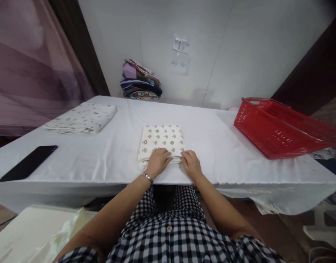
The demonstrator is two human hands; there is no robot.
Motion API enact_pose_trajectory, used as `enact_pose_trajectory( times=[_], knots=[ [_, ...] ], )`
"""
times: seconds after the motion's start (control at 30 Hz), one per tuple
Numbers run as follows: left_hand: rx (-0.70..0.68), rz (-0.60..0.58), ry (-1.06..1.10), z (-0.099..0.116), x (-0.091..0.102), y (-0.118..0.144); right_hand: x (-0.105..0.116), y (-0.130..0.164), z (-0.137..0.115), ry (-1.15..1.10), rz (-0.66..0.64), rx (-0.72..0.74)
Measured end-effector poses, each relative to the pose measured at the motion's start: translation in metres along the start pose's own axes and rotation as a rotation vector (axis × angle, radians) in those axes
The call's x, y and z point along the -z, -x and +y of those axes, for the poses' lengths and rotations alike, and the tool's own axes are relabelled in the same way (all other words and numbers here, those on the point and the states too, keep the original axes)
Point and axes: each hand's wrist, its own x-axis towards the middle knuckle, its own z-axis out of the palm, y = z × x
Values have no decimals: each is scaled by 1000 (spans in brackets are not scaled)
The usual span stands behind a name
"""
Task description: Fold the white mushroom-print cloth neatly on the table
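Note:
A folded white cloth (163, 138) printed with small mushroom shapes in grey, green and red lies on the table in front of me. My left hand (158, 160) rests on its near edge, fingers curled and thumb at the layered fold. At the near right corner, my right hand (191, 164) pinches the same edge between thumb and fingers. The cloth lies flat, with several layers showing along the front. A bracelet (148, 178) is on my left wrist.
White fabric covers the table (124, 142). Another folded printed cloth (84, 117) lies at the left, behind a black phone-like slab (29, 163). A red plastic basket (269, 128) stands tilted at the right. Folded fabrics (142, 82) are stacked against the back wall, beside paper signs (180, 63).

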Motion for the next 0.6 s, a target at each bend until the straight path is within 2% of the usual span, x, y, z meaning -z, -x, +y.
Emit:
enact_pose_trajectory(
  times=[0.27,0.43,0.6],
  knots=[
    [9,-25,75,-5,2,-1,0,0,-2,-15,12,5],
    [-41,-10,-42,-5,2,2,-2,0,-3,8,57,74],
    [-104,12,-125,-3,2,4,-7,-1,1,39,31,142]
  ],
)
